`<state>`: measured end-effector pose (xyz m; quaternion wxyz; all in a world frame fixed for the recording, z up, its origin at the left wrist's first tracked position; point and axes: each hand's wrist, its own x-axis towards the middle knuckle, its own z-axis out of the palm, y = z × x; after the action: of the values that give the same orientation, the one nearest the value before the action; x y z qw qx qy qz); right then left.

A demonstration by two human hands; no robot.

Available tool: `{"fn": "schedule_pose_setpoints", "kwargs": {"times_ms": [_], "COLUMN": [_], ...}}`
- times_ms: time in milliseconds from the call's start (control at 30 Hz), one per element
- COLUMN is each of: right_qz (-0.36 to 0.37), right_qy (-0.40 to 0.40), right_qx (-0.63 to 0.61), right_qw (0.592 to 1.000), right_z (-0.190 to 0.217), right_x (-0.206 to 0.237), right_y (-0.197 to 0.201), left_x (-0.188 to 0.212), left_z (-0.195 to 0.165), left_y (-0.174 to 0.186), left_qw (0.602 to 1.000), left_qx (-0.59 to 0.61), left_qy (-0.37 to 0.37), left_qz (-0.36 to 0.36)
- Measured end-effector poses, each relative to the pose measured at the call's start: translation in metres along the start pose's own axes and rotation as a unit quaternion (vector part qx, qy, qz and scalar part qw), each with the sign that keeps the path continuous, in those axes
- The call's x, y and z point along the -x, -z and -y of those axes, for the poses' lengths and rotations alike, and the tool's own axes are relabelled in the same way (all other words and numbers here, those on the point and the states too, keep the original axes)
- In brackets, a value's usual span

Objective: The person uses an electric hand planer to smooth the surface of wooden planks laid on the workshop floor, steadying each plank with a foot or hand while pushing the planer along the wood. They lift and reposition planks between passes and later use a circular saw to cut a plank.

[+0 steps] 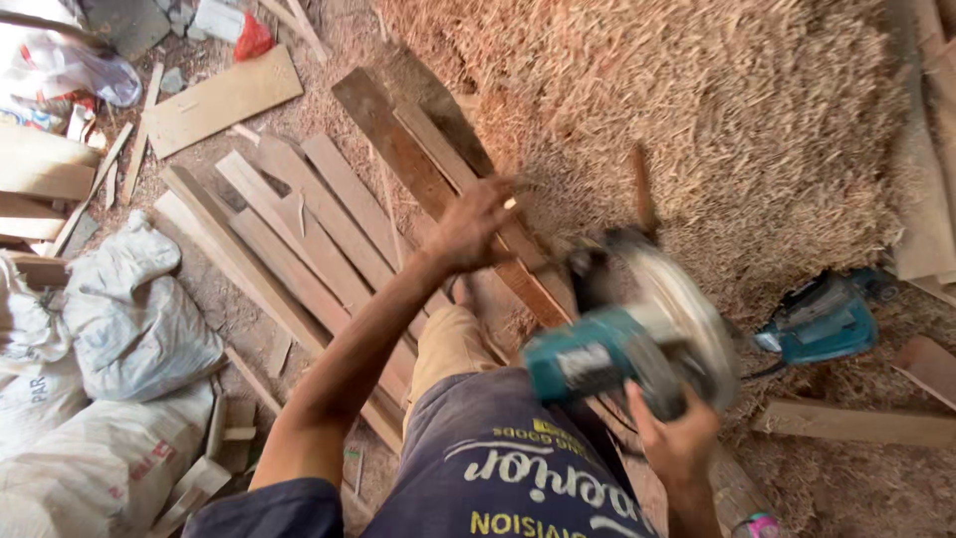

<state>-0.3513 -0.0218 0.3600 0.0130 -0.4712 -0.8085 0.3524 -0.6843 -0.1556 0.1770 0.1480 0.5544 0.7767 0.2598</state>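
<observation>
A heap of wood shavings fills the upper right. Loose planks lie left. The right hand is clamped on a teal circular saw (motion-blurred). The left hand, fingers curled, grips a long plank.

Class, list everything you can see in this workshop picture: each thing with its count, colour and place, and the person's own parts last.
circular saw: one, teal with a silver guard, centre right.
plank: one, dark brown, under the left hand.
loose planks: several, pale brown, on the ground at left.
wood shavings: a large heap, tan, upper right.
second power tool: one, teal, by the heap at right.
sacks: several, white, lower left.
flat board: one, light, upper left.
left hand: on the plank.
right hand: its grip on the circular saw.
</observation>
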Motion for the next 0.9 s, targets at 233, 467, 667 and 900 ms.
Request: {"fn": "schedule_pose_setpoints", "kwargs": {"times_ms": [233, 467, 667, 900], "right_qz": [-0.158, -0.121, -0.061, -0.021], "right_qy": [-0.214, -0.293, -0.151, 0.209], "right_qx": [-0.028, -0.072, -0.018, 0.099], "right_qw": [0.964, 0.946, 0.986, 0.973], "right_z": [-0.203, -0.35, -0.408, -0.463], "right_x": [0.11, 0.156, 0.181, 0.194], "right_y": [0.095, 0.163, 0.19, 0.222], "left_x": [-0.057, -0.048, -0.055, -0.001], "left_z": [-0.043, -0.159, -0.274, -0.27], "left_y": [-0.13, -0.125, -0.141, -0.24], "left_qw": [0.926, 0.995, 0.898, 0.616], "left_qx": [-0.262, -0.057, 0.371, 0.68], "left_qy": [-0.071, -0.077, 0.13, 0.314], "left_qz": [0.262, 0.006, -0.197, -0.243]}}
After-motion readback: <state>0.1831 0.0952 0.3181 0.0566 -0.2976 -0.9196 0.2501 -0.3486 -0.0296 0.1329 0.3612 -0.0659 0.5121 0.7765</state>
